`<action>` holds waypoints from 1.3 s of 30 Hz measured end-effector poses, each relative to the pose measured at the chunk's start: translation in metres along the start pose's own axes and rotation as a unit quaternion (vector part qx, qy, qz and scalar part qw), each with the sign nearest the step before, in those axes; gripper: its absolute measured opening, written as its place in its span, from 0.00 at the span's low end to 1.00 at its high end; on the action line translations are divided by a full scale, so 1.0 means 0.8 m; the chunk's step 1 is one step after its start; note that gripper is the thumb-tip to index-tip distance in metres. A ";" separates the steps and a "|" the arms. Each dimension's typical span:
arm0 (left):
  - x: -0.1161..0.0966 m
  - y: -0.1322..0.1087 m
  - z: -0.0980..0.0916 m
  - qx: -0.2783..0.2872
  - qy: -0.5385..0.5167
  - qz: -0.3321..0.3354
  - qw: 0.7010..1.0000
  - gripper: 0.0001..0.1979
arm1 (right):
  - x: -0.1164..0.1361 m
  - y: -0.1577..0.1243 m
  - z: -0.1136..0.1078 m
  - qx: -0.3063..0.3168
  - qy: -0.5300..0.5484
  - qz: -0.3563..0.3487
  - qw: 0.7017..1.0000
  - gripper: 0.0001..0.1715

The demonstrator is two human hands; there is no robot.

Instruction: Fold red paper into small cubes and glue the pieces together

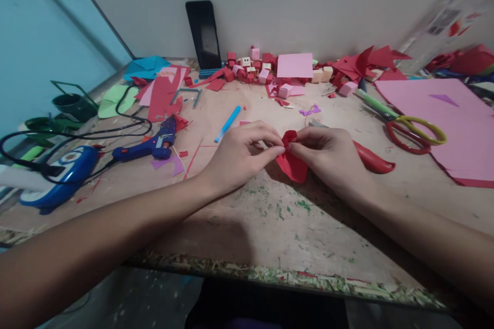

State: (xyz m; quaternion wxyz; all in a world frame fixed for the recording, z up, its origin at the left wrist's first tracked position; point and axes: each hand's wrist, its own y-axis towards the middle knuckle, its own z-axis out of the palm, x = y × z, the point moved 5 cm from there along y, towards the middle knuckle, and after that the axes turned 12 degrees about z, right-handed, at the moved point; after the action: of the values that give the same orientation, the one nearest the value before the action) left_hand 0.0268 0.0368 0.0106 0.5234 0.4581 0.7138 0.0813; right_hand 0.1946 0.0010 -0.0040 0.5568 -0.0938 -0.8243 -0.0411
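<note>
Red paper (pixel 293 167) pinched two-handed.
Your left hand (pixel 247 153) and right hand (pixel 331 155) grip its upper part, likely to steady it.

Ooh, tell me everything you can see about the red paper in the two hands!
The red paper is a small, plain, bright red piece that looks thin and bendy. Its upper part is pinched and bent, and its lower part spreads out wider. The left hand and the right hand pinch it from both sides between thumb and fingers, which hide some of it. It's over the wooden tabletop; I can't tell if its bottom edge touches.
</note>
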 end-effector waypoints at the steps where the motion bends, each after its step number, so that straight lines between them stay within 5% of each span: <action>1: 0.000 0.000 0.000 -0.002 -0.001 0.000 1.000 0.04 | 0.001 -0.001 0.000 -0.001 -0.005 -0.006 1.000 0.06; 14: 0.020 -0.001 0.003 -0.053 -0.144 -0.113 0.982 0.08 | 0.014 -0.012 0.003 0.014 -0.057 -0.082 0.995 0.08; 26: 0.018 -0.001 0.004 -0.021 -0.107 -0.096 0.989 0.03 | 0.013 -0.012 -0.001 -0.020 -0.073 -0.081 0.994 0.11; 39: 0.026 0.000 0.003 -0.049 -0.162 -0.148 0.974 0.06 | 0.022 -0.011 0.003 0.034 -0.065 -0.085 0.994 0.08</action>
State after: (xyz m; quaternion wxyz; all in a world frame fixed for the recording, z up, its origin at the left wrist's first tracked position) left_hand 0.0282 0.0510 -0.0046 0.6600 0.3283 0.6747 -0.0375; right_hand 0.1846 -0.0052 0.0117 0.4997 -0.0068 -0.8645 -0.0538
